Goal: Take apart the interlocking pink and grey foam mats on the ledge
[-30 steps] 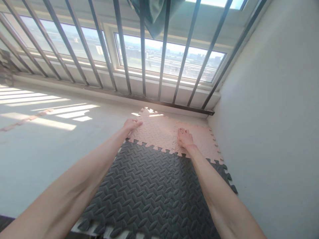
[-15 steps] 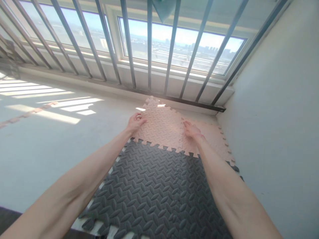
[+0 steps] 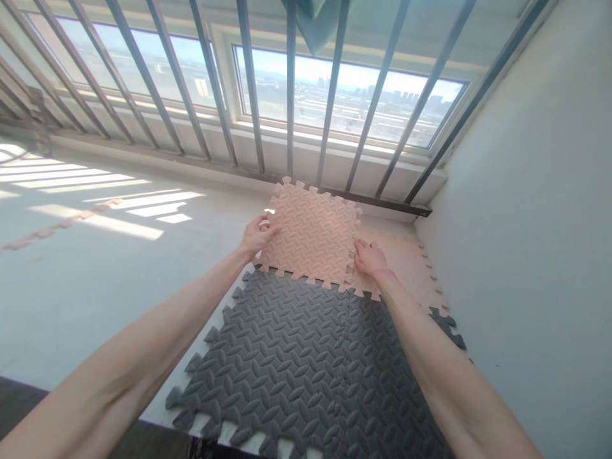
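Dark grey foam mats (image 3: 306, 357) on the floor, just below the grip, interlocked edges. Bare white floor (image 3: 95, 280) off to its left, sun stripes (image 3: 119, 210) across it. Metal bars (image 3: 289, 95) stand just beyond the grip, window (image 3: 344, 95) behind them. Teal cloth (image 3: 315, 16) hangs above, probably a curtain. White wall (image 3: 535, 223) to the right.

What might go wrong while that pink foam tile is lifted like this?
The left hand and right hand pinch only the side edges of the pink foam tile, so it could bend or slip. Its raised far edge sits near the window bars and might snag. Pulling could also drag the neighbouring pink tile loose from the dark grey tiles.
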`<state>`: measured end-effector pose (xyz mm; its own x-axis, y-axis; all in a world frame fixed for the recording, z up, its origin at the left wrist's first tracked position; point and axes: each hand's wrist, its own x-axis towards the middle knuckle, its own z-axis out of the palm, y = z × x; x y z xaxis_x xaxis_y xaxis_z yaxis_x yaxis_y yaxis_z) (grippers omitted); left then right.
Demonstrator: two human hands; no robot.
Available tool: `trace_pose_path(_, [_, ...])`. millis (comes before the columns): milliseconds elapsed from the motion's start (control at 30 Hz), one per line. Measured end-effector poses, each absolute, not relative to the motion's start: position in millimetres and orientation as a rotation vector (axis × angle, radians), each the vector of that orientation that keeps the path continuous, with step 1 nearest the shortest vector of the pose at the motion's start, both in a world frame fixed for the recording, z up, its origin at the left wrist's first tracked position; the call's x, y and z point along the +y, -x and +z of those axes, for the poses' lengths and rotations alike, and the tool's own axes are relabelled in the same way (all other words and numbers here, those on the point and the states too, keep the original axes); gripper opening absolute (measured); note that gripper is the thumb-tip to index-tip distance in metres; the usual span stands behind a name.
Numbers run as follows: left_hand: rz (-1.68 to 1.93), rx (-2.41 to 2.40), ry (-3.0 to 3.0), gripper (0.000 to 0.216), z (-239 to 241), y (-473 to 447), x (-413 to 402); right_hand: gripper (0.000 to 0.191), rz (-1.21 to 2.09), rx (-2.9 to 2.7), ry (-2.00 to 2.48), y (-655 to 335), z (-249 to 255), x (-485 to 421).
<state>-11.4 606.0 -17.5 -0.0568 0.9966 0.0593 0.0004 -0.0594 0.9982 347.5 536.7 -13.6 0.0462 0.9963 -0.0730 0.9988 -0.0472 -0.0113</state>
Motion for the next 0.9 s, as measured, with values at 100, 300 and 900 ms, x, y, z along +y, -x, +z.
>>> trace_pose_path(100, [1.214, 1.213, -1.234, 0.09, -18.3, 15.9, 601.6, 0.046, -0.124, 2.291, -2.242, -351.9, -17.9, 509.4])
trace_pose_path(300, [1.104, 1.125, -1.181, 0.087, -9.6, 26.7, 589.0, 0.049, -0.274, 2.606, -2.17, -360.4, -47.6, 450.6])
trace_pose_path(900, [0.777, 1.143, -2.465, 0.047, -47.9, -24.1, 411.6, 0.059, -2.598, 2.156, -2.966, -287.9, -15.4, 521.3])
